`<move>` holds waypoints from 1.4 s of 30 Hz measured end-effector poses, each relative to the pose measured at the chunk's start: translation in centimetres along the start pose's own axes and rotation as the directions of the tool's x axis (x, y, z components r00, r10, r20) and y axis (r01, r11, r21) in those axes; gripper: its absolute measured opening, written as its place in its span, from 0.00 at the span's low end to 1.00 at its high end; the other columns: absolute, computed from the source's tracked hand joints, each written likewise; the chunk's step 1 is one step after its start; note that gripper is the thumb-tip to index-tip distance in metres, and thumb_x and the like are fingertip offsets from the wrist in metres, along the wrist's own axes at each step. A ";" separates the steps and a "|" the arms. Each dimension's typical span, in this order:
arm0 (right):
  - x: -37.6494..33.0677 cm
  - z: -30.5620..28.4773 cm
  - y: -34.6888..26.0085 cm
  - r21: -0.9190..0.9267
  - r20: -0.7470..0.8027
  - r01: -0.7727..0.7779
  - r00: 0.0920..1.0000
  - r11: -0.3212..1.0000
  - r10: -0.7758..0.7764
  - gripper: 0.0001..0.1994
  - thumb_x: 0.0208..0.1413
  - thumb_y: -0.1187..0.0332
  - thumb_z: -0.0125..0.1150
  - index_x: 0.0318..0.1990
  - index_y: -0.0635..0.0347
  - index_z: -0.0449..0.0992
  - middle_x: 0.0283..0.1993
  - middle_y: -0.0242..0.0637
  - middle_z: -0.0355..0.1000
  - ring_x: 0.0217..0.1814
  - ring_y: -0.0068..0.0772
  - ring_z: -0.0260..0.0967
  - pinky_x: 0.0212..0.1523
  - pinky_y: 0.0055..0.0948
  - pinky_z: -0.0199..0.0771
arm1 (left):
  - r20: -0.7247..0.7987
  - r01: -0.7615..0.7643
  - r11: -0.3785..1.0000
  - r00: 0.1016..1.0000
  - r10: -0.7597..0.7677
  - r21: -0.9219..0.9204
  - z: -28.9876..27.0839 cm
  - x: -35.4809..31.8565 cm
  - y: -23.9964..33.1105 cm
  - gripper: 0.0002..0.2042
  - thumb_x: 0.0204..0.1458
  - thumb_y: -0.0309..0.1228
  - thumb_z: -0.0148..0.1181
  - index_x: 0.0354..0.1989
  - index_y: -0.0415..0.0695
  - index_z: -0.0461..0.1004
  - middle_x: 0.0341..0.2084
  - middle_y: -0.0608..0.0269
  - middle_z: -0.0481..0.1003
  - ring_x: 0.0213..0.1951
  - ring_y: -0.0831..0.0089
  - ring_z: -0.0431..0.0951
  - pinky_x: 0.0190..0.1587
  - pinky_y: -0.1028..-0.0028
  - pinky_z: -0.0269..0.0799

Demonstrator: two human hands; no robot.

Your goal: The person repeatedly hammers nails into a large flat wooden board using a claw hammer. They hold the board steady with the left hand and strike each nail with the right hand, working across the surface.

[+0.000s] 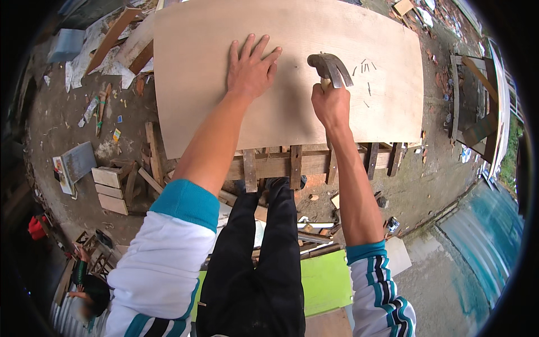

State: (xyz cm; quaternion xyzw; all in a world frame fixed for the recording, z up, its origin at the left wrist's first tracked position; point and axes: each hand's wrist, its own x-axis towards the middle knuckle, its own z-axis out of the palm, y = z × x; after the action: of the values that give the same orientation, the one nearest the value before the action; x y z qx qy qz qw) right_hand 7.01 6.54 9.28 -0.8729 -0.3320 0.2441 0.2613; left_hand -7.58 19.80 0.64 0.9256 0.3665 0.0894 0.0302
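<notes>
A large pale plywood sheet [196, 67] lies in front of me on a wooden frame [314, 162] with short slats poking out along its near edge. My left hand [251, 72] rests flat on the sheet, fingers spread, left of its middle. My right hand [331, 105] is closed around the handle of a claw hammer [330, 68], held above the sheet with the claw toward the right. Several loose nails [369, 87] are scattered on the plywood just right of the hammer head. Most of the handle is hidden by my right hand.
Wood planks [112, 40] and scraps lie at the far left. A small wooden stool [112, 188] stands on the littered ground. Beneath me is a bright green board [325, 281]; blue-green corrugated sheets [483, 230] lie at the right. Another person [92, 295] is at the lower left.
</notes>
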 end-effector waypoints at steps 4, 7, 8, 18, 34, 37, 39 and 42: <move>-0.4 0.0 -0.3 0.080 -0.125 0.125 0.985 0.989 -0.114 0.13 0.53 0.73 0.55 0.46 0.67 0.76 0.27 0.58 0.74 0.29 0.63 0.74 0.33 0.50 0.74 | -0.079 -0.023 0.998 0.997 0.018 -0.057 0.0 0.3 0.5 0.19 0.63 0.40 0.53 0.63 0.66 0.74 0.70 0.67 0.63 0.72 0.58 0.57 0.73 0.45 0.45; -0.8 0.7 0.0 0.060 -0.123 0.182 0.977 0.982 -0.173 0.13 0.53 0.75 0.55 0.46 0.68 0.76 0.29 0.54 0.74 0.29 0.53 0.72 0.33 0.45 0.73 | -0.081 -0.022 0.998 0.997 0.017 -0.061 0.1 0.2 0.4 0.19 0.63 0.40 0.53 0.63 0.66 0.74 0.70 0.67 0.63 0.72 0.58 0.57 0.73 0.45 0.45; -0.9 0.6 -0.1 0.078 -0.086 0.134 0.988 0.988 -0.127 0.14 0.54 0.76 0.55 0.47 0.68 0.76 0.30 0.51 0.73 0.29 0.44 0.71 0.34 0.41 0.73 | -0.085 -0.021 0.998 0.996 0.016 -0.067 0.1 0.3 0.3 0.19 0.63 0.40 0.53 0.63 0.66 0.74 0.70 0.67 0.63 0.72 0.58 0.57 0.73 0.45 0.45; 2.0 1.8 -0.1 -0.093 0.067 -0.080 0.994 0.992 0.086 0.17 0.52 0.74 0.57 0.50 0.67 0.73 0.35 0.66 0.76 0.37 0.63 0.78 0.38 0.51 0.76 | -0.059 -0.018 0.997 0.998 0.014 -0.079 0.2 0.2 0.5 0.19 0.63 0.40 0.53 0.62 0.66 0.75 0.70 0.67 0.63 0.73 0.59 0.56 0.73 0.45 0.44; 0.8 2.6 1.4 -0.146 0.039 0.060 0.998 0.987 -0.055 0.13 0.53 0.71 0.59 0.43 0.72 0.73 0.34 0.65 0.77 0.40 0.68 0.77 0.43 0.53 0.79 | -0.090 -0.038 0.996 0.995 0.032 -0.076 0.2 0.4 0.5 0.20 0.62 0.39 0.53 0.62 0.65 0.75 0.70 0.65 0.64 0.72 0.58 0.57 0.73 0.46 0.45; 1.5 1.8 0.7 -0.125 0.066 -0.006 0.998 0.992 0.014 0.14 0.54 0.71 0.59 0.44 0.72 0.72 0.34 0.65 0.77 0.39 0.67 0.77 0.42 0.53 0.79 | -0.100 -0.042 0.997 0.994 0.035 -0.069 0.3 0.3 0.2 0.20 0.62 0.40 0.53 0.62 0.65 0.75 0.69 0.65 0.64 0.72 0.58 0.58 0.73 0.46 0.45; 1.4 1.8 0.4 -0.039 0.023 0.039 0.999 0.998 -0.038 0.16 0.54 0.70 0.60 0.47 0.71 0.71 0.34 0.64 0.77 0.39 0.67 0.77 0.42 0.54 0.78 | -0.102 -0.040 0.998 0.994 0.035 -0.051 0.3 0.3 0.0 0.20 0.62 0.40 0.53 0.62 0.65 0.75 0.69 0.65 0.64 0.72 0.58 0.59 0.73 0.47 0.45; 1.5 2.1 1.0 -0.077 0.065 0.086 0.995 0.993 -0.081 0.17 0.55 0.68 0.59 0.48 0.70 0.71 0.35 0.64 0.78 0.39 0.66 0.77 0.42 0.54 0.78 | -0.091 -0.050 0.999 0.995 0.048 -0.019 0.1 0.5 0.5 0.20 0.62 0.41 0.52 0.63 0.65 0.74 0.69 0.64 0.64 0.72 0.58 0.59 0.73 0.49 0.46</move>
State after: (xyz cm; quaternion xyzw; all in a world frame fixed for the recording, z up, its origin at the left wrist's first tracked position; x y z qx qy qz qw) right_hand 7.18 7.54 6.70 -0.8600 -0.3857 0.2461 0.2258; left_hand -6.84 19.77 0.63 0.9289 0.3438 0.1356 0.0211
